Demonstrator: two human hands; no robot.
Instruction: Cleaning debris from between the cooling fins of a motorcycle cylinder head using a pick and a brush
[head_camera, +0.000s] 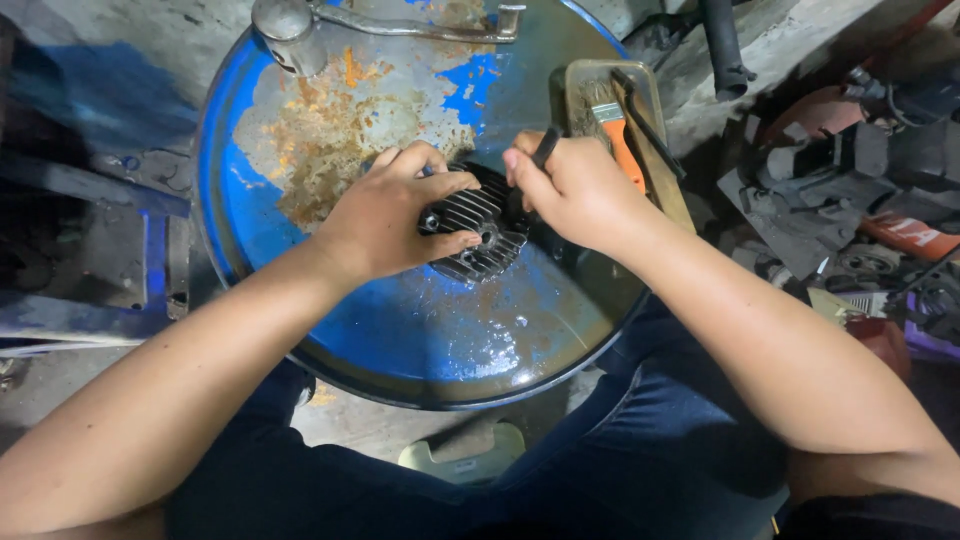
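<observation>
A dark finned metal engine part (487, 228) lies on the blue, rust-patched top of a drum (300, 170). My left hand (385, 215) grips it from the left, fingers curled over the fins. My right hand (570, 185) is closed on a thin black tool handle (546, 146), held over the part's right edge. The tool's tip is hidden behind my fingers.
A shallow metal tray (655, 150) with an orange-handled brush (618, 130) sits on the drum at the right. A grey metal lever part (300, 30) lies at the drum's far edge. Dark engine scrap (850, 180) is piled on the floor to the right.
</observation>
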